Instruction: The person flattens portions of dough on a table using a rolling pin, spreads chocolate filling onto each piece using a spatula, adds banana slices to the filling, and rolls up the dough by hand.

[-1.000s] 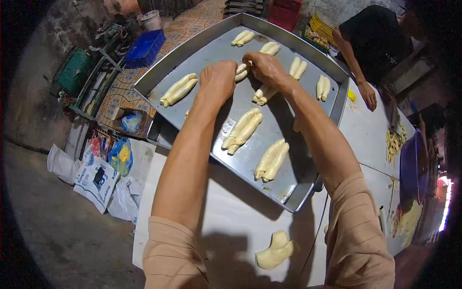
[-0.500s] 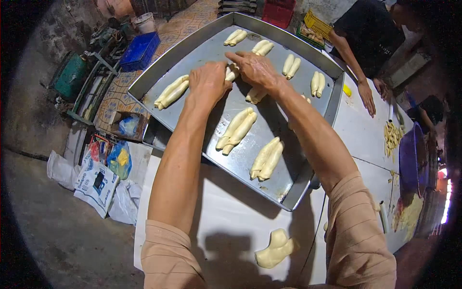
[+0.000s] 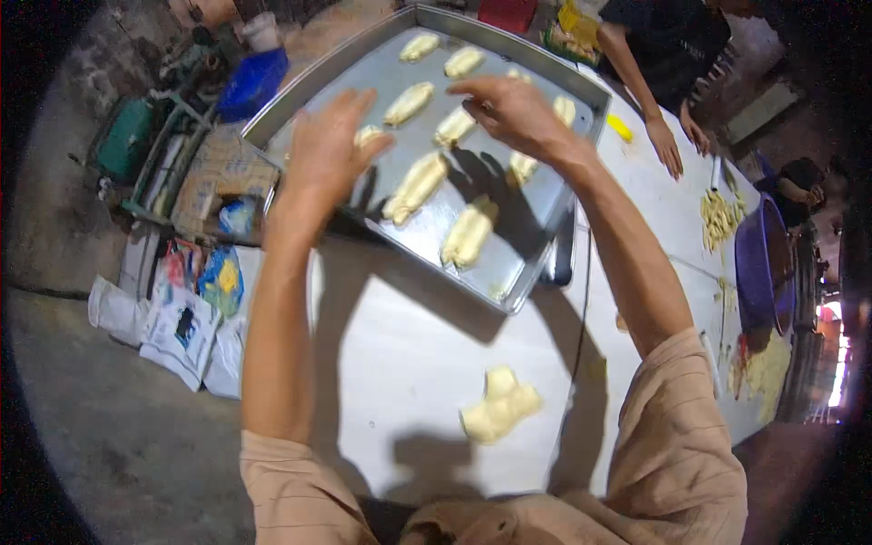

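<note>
A large metal baking tray (image 3: 531,227) rests tilted across the white table, with several paired strips of pale dough (image 3: 469,232) laid out in it. Over the tray's left side hovers my left hand (image 3: 329,145), somewhat blurred, thumb spread from the fingers and nothing held; a dough piece shows partly behind it. My right hand (image 3: 522,116) is above the right half of the tray, fingers bent forward and apart from the thumb, also without anything in it. Below the tray's near corner, a flat irregular piece of dough (image 3: 500,407) lies on the table.
At upper right a co-worker's hand (image 3: 666,150) rests on the white table (image 3: 649,245). Beyond are cut dough strips (image 3: 720,218) and a purple tub (image 3: 761,263). A green-motored machine (image 3: 132,145), a blue crate (image 3: 252,84) and plastic bags (image 3: 179,336) stand at left.
Both hands have lifted off the dough in the middle of the tray and moved apart, left hand leftward, right hand rightward. The dough pair between them now lies uncovered. The whole view has shifted.
</note>
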`<state>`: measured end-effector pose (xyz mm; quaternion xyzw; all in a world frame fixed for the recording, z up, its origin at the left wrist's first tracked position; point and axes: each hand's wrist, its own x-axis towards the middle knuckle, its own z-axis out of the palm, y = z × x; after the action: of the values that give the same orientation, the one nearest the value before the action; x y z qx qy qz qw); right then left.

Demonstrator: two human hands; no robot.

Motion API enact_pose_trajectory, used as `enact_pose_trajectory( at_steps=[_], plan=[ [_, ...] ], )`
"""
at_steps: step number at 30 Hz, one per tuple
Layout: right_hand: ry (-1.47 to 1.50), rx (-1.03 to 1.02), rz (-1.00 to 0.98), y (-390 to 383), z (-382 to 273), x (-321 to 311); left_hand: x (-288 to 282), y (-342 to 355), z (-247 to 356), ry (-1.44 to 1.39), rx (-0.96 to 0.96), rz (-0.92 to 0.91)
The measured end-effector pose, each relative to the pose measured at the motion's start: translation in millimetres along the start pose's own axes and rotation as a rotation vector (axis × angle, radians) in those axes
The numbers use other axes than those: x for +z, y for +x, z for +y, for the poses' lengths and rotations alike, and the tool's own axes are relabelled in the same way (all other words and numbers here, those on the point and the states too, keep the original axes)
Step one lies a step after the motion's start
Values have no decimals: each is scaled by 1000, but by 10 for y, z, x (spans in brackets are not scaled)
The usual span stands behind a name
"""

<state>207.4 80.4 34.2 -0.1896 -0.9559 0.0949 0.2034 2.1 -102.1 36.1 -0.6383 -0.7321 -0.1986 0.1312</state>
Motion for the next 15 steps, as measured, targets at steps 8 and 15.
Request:
enact_pose_trajectory(
  at_steps=[8, 15],
  plan=[
    [239, 55, 8, -2189, -865, -914, -1432, -1895, 431, -263, -309, 52],
    [487, -133, -405, -4075, -1844, -543, -1774, -3792, 1614, -329, -874, -12]
  ],
)
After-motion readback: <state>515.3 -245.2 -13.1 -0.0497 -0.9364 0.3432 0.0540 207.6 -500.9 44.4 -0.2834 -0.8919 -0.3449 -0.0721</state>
